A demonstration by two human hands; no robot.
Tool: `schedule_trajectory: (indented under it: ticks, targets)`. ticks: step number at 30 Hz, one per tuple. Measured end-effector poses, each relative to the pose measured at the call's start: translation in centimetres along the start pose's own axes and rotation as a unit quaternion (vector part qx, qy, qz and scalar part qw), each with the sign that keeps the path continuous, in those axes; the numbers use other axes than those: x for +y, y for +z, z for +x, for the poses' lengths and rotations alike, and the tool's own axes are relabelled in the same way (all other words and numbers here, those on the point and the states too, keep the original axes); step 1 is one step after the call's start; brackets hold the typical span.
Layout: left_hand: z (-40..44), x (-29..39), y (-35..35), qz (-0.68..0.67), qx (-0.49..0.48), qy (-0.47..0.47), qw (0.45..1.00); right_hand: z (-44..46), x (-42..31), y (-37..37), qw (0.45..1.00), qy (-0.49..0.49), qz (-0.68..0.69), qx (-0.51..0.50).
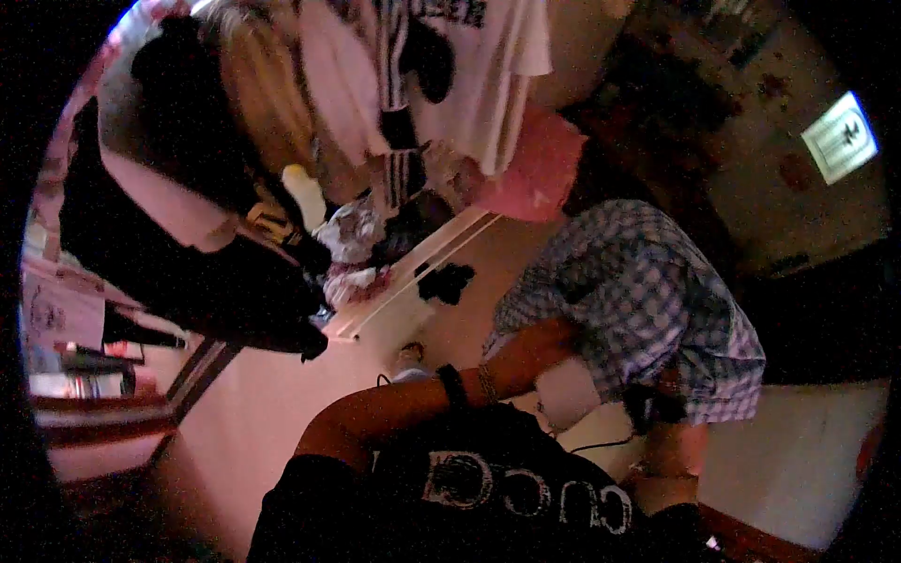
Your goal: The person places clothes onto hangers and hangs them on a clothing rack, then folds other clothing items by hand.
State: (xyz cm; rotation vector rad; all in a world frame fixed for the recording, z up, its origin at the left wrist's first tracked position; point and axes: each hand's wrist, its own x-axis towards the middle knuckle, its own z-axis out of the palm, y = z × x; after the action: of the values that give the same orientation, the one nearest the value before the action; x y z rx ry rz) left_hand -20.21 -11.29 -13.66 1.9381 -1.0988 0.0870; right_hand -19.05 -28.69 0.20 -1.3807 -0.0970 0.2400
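Observation:
A blue-grey checked garment (pixel 648 300), probably a shirt, is bunched up in front of me on the right. My left hand (pixel 540 352) reaches across my body into its near left side, closed on the cloth with the fingertips in shadow. A dark band and a bracelet circle that wrist. The right forearm (pixel 676 450) comes up from below and disappears under the garment's lower edge, so the right hand's fingers are hidden. Between the arms is a pale squarish object (pixel 567 396), whose kind I cannot make out. A thin dark cable (pixel 601 445) runs close by it.
Ahead, a white printed T-shirt (pixel 479 84) hangs among other clothes, above crumpled items (pixel 352 235) and a pink cloth (pixel 535 169). A small black item (pixel 446 283) lies on the pale floor. Dark hanging clothing (pixel 188 253) and shelves occupy the left; a bright panel (pixel 842 138) glows right.

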Motion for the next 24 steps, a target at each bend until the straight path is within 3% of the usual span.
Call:
schedule_trajectory:
  ticks: [1, 2, 5, 9, 10, 11, 12, 13, 14, 15, 17, 18, 19, 20, 21, 22, 23, 24]
  targets:
    - [-1.1, -0.3, 0.4, 0.015, -0.061, 0.053, 0.997, 0.2, 0.6, 0.2, 1.0, 0.01, 0.005, -0.007]
    - [-2.3, -0.3, 0.7, 0.013, -0.06, 0.042, 0.997, 0.1, 0.9, 0.3, 1.0, 0.017, 0.011, -0.015]
    - [-4.8, 0.4, 1.8, -0.109, -0.106, 0.092, 0.984, 0.6, 2.0, 0.7, 0.997, 0.048, 0.039, -0.047]
    - [-5.2, 0.2, 1.6, -0.18, -0.175, 0.058, 0.966, 1.9, 3.7, 0.9, 0.977, 0.118, 0.128, -0.121]
    - [-5.1, 0.0, 2.0, -0.199, -0.198, -0.022, 0.959, 2.6, 5.1, 0.5, 0.972, 0.15, 0.126, -0.132]
    - [-4.9, -0.5, 1.6, -0.206, -0.211, -0.063, 0.954, 3.3, 6.9, -0.3, 0.971, 0.181, 0.088, -0.132]
    - [-4.6, -0.9, 1.2, -0.212, -0.222, -0.103, 0.946, 4.1, 10.0, -2.5, 0.974, 0.191, -0.075, -0.097]
    - [-3.6, -2.1, -0.2, -0.234, -0.222, -0.216, 0.922, 4.9, 13.0, -4.7, 0.947, 0.214, -0.232, -0.067]
    - [-3.1, -2.9, -1.2, -0.242, -0.221, -0.272, 0.905, 5.6, 15.0, -6.0, 0.817, 0.226, -0.531, 0.009]
    - [-2.6, -3.8, -2.3, -0.25, -0.217, -0.326, 0.885, 4.7, 14.0, -4.9, 0.819, 0.223, -0.529, 0.009]
    - [-2.5, -4.8, -3.8, -0.275, -0.163, -0.395, 0.861, 1.1, 12.1, -2.2, 0.964, 0.156, -0.212, -0.031]
    - [-2.4, -5.1, -4.6, -0.282, -0.145, -0.416, 0.852, -0.2, 12.4, -1.1, 0.971, 0.123, -0.193, -0.072]
    - [-2.2, -5.2, -5.3, -0.077, -0.179, -0.261, 0.945, -1.4, 12.7, 0.1, 0.975, 0.089, -0.173, -0.109]
    - [-1.6, -5.2, -5.6, 0.131, -0.199, -0.081, 0.968, -2.0, 12.8, 1.9, 0.964, 0.102, -0.217, -0.115]
    - [-1.5, -7.0, -4.7, -0.05, -0.202, -0.209, 0.956, -2.0, 13.3, 3.2, 0.959, 0.069, -0.251, -0.114]
    - [-1.3, -8.8, -3.8, -0.216, -0.161, -0.334, 0.903, -2.0, 13.9, 4.5, 0.951, 0.036, -0.286, -0.11]
    - [-0.9, -9.9, -4.7, -0.176, -0.207, -0.305, 0.913, -0.9, 15.1, 4.7, 0.944, -0.045, -0.31, -0.106]
    - [-0.3, -9.9, -5.8, -0.154, -0.232, -0.288, 0.916, -0.1, 15.4, 5.5, 0.943, -0.047, -0.315, -0.095]
